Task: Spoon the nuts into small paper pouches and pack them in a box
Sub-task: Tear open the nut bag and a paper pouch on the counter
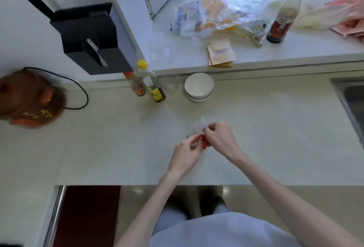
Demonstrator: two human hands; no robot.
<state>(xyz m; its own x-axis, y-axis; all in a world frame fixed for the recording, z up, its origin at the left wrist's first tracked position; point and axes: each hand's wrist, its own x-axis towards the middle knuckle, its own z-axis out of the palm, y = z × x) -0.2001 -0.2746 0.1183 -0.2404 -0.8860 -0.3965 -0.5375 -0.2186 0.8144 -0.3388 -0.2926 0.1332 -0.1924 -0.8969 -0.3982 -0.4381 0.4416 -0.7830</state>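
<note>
A pale stone kitchen bench (pixel 256 138) runs below a raised white ledge (pixel 295 55). Labels on the two small sauce bottles (pixel 148 87) and the tall dark bottle (pixel 283 16) are too blurred to read. Both hands meet over the bench's open middle: the left hand (pixel 187 153) and right hand (pixel 218 138) each pinch a small clear plastic pouch with a red strip (pixel 199 130). Stacked white bowls (pixel 199 89) stand behind; tan paper pouches (pixel 221 52) lie on the ledge.

Two white bowls (pixel 199 87) are sitting stacked beside three sauce bottles (pixel 146 83) on the counter (pixel 275 128), while a brown clay pot (pixel 29 101) is resting far left.
</note>
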